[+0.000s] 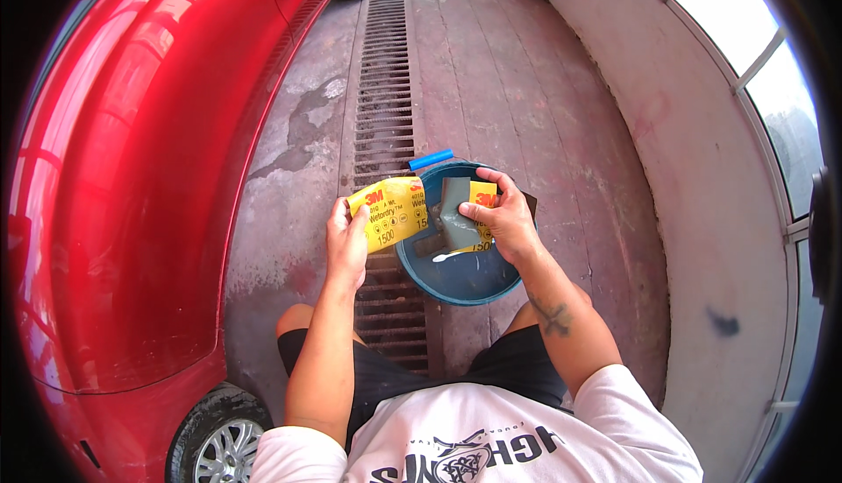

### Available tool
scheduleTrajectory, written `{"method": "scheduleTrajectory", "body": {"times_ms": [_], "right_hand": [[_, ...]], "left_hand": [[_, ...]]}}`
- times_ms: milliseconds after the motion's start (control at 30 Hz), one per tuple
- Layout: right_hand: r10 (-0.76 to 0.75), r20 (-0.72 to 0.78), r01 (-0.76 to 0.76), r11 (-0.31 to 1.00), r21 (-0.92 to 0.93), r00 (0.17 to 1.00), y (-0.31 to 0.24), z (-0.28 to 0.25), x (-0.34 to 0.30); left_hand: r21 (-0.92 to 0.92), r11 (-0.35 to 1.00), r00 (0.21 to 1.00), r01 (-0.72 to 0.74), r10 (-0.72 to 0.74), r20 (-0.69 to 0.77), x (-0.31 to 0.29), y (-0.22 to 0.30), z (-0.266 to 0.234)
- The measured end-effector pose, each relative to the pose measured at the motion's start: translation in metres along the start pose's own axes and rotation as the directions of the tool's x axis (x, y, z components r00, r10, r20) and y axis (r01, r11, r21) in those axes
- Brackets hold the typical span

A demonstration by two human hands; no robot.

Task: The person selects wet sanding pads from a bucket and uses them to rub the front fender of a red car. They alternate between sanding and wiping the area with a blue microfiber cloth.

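Note:
My left hand (347, 242) pinches a yellow-backed sheet of sandpaper (386, 211) by its left edge, printed side up. Between the thumb and fingers of my right hand (509, 218) is another piece of sandpaper (456, 209); its dark grey side shows, with yellow backing visible beside and below it. The two pieces come close together at the middle, and I cannot tell whether they are joined. Both are held above a dark blue-green bucket (469, 299) with liquid in it. A brownish block-like shape shows in the bucket, partly hidden by the sandpaper.
On the left stands a glossy red car (140, 185), its wheel (230, 443) near my left arm. A slotted floor drain (383, 71) runs under the bucket's left side. A pale wall (702, 220) with windows rises on the right. The bucket's handle has a blue grip (431, 159).

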State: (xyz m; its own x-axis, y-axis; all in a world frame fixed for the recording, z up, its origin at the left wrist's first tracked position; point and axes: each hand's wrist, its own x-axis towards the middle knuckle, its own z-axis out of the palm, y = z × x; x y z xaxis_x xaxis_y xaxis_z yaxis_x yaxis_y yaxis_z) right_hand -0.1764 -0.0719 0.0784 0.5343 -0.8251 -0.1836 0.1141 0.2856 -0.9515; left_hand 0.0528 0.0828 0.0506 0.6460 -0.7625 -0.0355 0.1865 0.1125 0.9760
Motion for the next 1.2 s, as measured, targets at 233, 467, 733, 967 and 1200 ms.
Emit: {"method": "scheduleTrajectory", "body": {"times_ms": [233,467,733,967,1200], "right_hand": [[0.080,0.096,-0.083,0.996,0.028,0.992,0.009,0.000,-0.002],[-0.005,0.134,0.006,1.000,-0.008,0.991,0.015,0.008,-0.013],[-0.040,0.163,0.082,0.962,-0.261,0.986,-0.004,0.001,-0.020],[-0.158,0.013,0.151,0.964,0.216,0.987,-0.029,-0.045,-0.001],[-0.142,0.048,0.143,0.990,-0.005,0.989,-0.054,-0.031,-0.005]], "left_hand": [[-0.222,0.970,0.992,0.098,-0.077,0.101,-0.007,-0.010,0.027],[-0.349,0.887,0.945,0.302,-0.228,0.236,-0.020,-0.005,0.049],[-0.348,0.875,0.930,0.336,-0.249,0.271,-0.022,-0.009,0.044],[-0.448,0.811,0.912,0.377,-0.243,0.330,-0.013,-0.002,0.034],[-0.423,0.795,0.892,0.434,-0.314,0.326,-0.011,0.010,0.027]]}}
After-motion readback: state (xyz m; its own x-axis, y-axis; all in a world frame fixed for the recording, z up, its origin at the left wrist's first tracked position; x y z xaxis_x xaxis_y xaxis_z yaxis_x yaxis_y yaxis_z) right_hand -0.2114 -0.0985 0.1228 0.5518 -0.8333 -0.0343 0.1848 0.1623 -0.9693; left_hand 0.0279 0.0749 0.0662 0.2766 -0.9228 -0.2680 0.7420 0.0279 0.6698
